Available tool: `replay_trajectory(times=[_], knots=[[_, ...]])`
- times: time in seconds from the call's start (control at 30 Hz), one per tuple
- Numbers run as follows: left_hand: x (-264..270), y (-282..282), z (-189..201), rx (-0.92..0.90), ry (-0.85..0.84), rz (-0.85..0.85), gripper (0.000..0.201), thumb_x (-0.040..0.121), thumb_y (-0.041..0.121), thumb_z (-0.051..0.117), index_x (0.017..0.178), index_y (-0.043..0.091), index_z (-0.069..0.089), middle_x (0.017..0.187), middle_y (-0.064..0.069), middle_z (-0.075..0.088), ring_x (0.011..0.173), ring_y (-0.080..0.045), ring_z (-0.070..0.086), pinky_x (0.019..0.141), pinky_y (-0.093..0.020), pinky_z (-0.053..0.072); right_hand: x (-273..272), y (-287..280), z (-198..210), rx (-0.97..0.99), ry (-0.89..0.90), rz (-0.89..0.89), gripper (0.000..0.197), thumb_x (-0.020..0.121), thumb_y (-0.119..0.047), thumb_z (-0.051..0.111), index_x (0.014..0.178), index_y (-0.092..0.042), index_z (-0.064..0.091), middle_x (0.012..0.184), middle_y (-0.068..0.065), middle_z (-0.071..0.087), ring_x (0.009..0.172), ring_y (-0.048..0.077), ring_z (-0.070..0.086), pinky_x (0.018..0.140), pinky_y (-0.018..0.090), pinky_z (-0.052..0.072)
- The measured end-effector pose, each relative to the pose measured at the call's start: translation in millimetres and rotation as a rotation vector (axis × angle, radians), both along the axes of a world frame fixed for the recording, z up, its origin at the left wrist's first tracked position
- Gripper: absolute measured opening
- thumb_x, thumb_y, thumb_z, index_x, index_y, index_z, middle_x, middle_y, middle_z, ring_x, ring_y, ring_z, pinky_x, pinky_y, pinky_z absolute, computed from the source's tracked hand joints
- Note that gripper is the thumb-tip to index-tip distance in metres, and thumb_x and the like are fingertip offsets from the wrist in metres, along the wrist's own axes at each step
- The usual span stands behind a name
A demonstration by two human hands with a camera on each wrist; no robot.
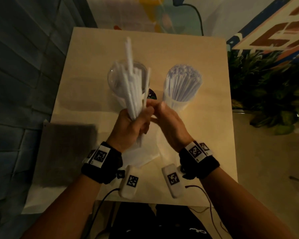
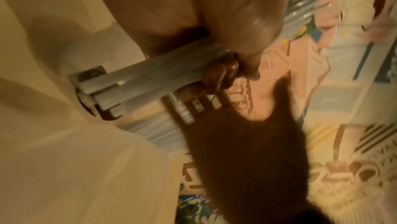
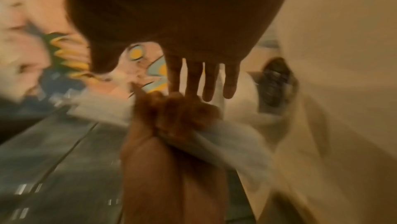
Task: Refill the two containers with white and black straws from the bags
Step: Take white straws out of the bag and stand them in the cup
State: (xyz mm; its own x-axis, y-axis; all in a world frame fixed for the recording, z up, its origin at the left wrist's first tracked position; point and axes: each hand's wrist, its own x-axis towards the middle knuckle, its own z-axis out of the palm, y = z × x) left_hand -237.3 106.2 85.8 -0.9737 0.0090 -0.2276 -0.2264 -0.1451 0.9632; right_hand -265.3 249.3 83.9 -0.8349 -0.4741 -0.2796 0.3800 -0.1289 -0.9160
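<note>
My left hand [image 1: 133, 121] grips a bundle of white straws [image 1: 131, 87], held tilted in front of the left clear container [image 1: 112, 76], which has a few white straws in it. The right container [image 1: 167, 99] is packed with white straws. My right hand [image 1: 164, 114] lies with straight fingers against the left hand and the bundle. In the left wrist view my curled fingers [image 2: 219, 74] wrap the straw bundle [image 2: 150, 78]. In the right wrist view my straight fingers [image 3: 206, 78] reach to the left hand [image 3: 178, 113] holding the straws [image 3: 225, 141].
A limp clear bag [image 1: 141, 156] lies on the beige table [image 1: 205, 135] beneath my wrists. A bag with dark contents [image 1: 64, 152] hangs over the table's left edge. A small dark round mark [image 1: 152, 94] sits between the containers. A plant [image 1: 266, 92] stands right of the table.
</note>
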Motion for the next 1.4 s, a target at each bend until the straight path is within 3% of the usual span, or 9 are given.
replay_trajectory(times=[0.13,0.33,0.57,0.67,0.77,0.97,1.13,1.27,1.4], knots=[[6,13,-9,0.052,-0.174,-0.155,0.021,0.08,0.033,0.062,0.089,0.018,0.051,0.063,0.003,0.053,0.052,-0.007,0.051,0.049,-0.022,0.041,-15,-2,23,0.159,0.209,0.146,0.055,0.079,-0.044,0.076,0.12,-0.01,0.066,0.121,0.007,0.069,0.114,0.023,0.065,0.099,0.046,0.052],[5,14,-13,0.139,-0.327,-0.089,0.032,0.083,-0.004,0.066,0.081,0.021,0.046,0.071,0.009,0.056,0.06,-0.002,0.054,0.051,-0.013,0.047,-17,-17,37,0.102,0.25,0.033,0.024,0.096,-0.012,0.063,0.073,-0.004,0.062,0.063,0.015,0.064,0.063,0.036,0.065,0.067,0.052,0.058],[18,11,-41,0.446,-0.446,0.08,0.068,0.052,0.079,0.073,0.092,0.025,0.075,0.09,-0.007,0.069,0.075,-0.019,0.065,0.072,-0.033,0.053,-18,-23,52,-0.084,0.261,-0.315,0.037,0.097,-0.014,0.055,0.064,-0.027,0.063,0.05,-0.005,0.05,0.044,0.018,0.049,0.058,0.041,0.045],[22,12,-43,0.599,-0.599,0.216,0.087,0.076,0.083,0.037,0.129,0.018,0.06,0.125,-0.014,0.065,0.1,-0.03,0.066,0.085,-0.044,0.05,-12,-21,53,-0.062,0.331,-0.33,0.03,0.096,-0.018,0.058,0.067,-0.027,0.06,0.053,-0.001,0.054,0.046,0.026,0.053,0.055,0.045,0.048],[19,16,-39,0.63,-0.636,0.267,0.074,0.091,0.074,0.027,0.114,0.021,0.074,0.122,-0.013,0.068,0.111,-0.032,0.062,0.102,-0.052,0.043,-1,-20,51,-0.005,0.324,-0.3,0.017,0.088,-0.022,0.066,0.072,-0.017,0.063,0.059,0.008,0.061,0.054,0.034,0.059,0.058,0.046,0.052],[12,24,-32,0.598,-0.632,0.284,0.042,0.104,0.037,0.031,0.092,0.014,0.065,0.062,-0.004,0.066,0.048,-0.013,0.06,0.048,-0.023,0.047,0,-20,56,0.014,0.304,-0.297,0.022,0.087,-0.021,0.068,0.068,-0.015,0.06,0.055,0.003,0.058,0.051,0.031,0.056,0.057,0.042,0.048],[12,27,-27,0.618,-0.629,0.179,0.057,0.096,0.025,0.037,0.05,0.016,0.071,0.048,0.001,0.056,0.04,-0.007,0.051,0.038,-0.017,0.035,4,-17,62,0.024,0.339,-0.276,0.028,0.09,-0.021,0.066,0.063,-0.016,0.058,0.054,0.009,0.058,0.05,0.035,0.055,0.053,0.044,0.048],[16,33,-30,0.504,-0.562,0.056,0.036,0.09,0.045,0.05,0.071,0.027,0.074,0.067,-0.001,0.043,0.053,-0.009,0.036,0.049,-0.025,0.017,11,-11,51,0.103,0.328,-0.192,0.033,0.086,-0.013,0.073,0.069,0.01,0.055,0.064,0.029,0.058,0.057,0.041,0.056,0.056,0.054,0.046],[17,40,-37,0.402,-0.6,0.04,0.021,0.091,0.027,0.053,0.079,0.017,0.067,0.074,-0.006,0.047,0.061,-0.013,0.041,0.054,-0.028,0.024,16,-4,43,0.179,0.35,-0.238,0.024,0.088,-0.031,0.066,0.072,-0.014,0.061,0.065,0.009,0.061,0.059,0.026,0.058,0.057,0.041,0.048]])
